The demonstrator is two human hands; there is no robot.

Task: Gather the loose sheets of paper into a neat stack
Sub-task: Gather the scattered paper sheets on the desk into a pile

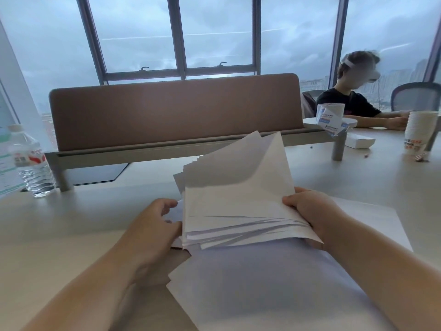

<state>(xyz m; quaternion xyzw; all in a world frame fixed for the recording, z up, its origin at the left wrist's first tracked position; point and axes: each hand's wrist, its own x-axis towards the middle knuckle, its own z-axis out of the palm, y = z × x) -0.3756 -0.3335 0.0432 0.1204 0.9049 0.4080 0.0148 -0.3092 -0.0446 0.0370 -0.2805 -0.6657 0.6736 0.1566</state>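
Note:
A ragged bundle of white paper sheets (238,187) is lifted off the desk (71,235) in the middle of the view, its far edges fanned out and uneven. My right hand (310,209) grips the bundle's right edge, thumb on top. My left hand (155,223) sits at the bundle's left edge with fingers curled against the sheets' side. More loose white sheets (262,290) lie flat on the desk under and in front of the bundle, spreading toward the near edge and to the right.
A brown divider panel (176,111) on a grey rail crosses the desk behind the papers. A water bottle (31,161) stands at the far left. A stack of paper cups (420,132), a white box (358,140) and a seated person (353,99) are at the far right.

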